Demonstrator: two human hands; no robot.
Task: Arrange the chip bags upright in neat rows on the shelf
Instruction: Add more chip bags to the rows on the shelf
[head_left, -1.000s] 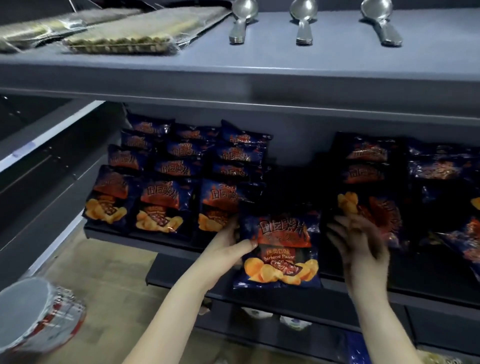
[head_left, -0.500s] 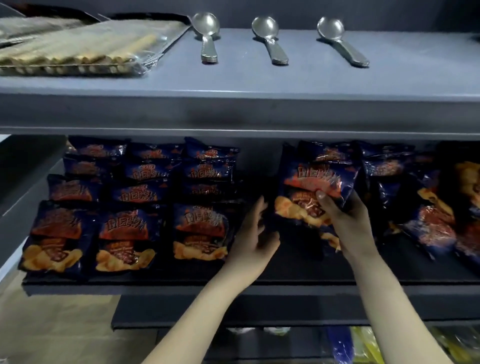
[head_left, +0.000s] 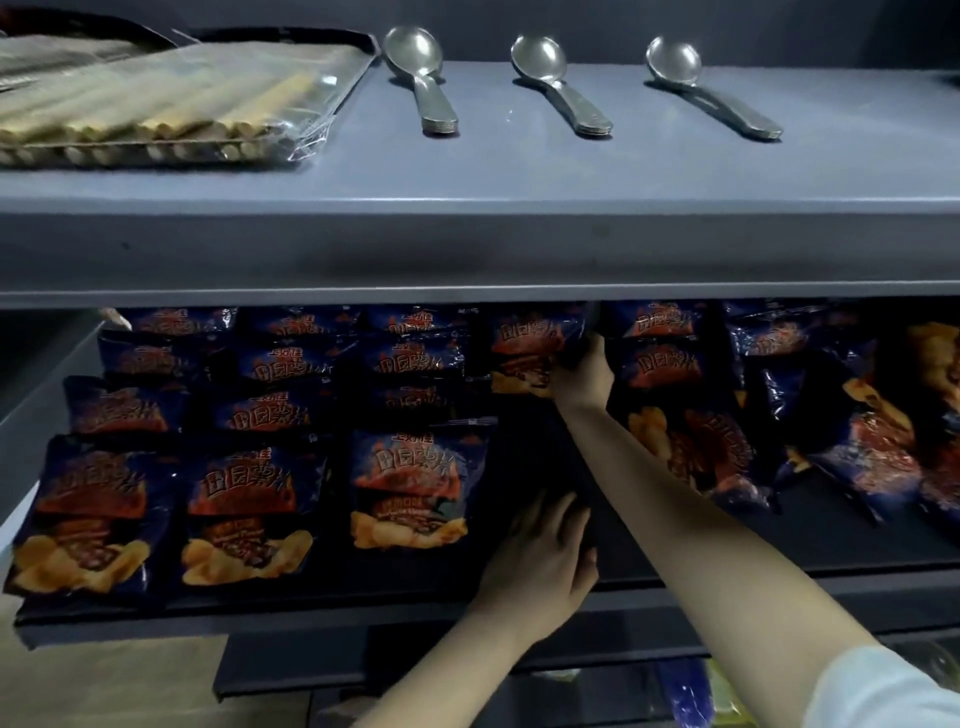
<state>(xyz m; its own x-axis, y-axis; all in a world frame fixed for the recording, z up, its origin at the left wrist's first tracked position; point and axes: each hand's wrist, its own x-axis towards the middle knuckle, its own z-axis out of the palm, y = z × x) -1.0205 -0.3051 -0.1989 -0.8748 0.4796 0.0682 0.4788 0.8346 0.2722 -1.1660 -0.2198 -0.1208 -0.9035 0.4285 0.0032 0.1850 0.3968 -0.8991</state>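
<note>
The right hand's (head_left: 584, 376) fingers curl around the right edge of a chip bag (head_left: 527, 345), holding it upright deep at the back of the shelf (head_left: 831, 540). Nearer the front, the left hand (head_left: 545, 558) lies with relaxed, straight fingers, holding nothing. To its left stand the tidy rows of bags (head_left: 260, 410). To the right of the right hand's fingers, loose bags (head_left: 717, 457) lie tilted.
</note>
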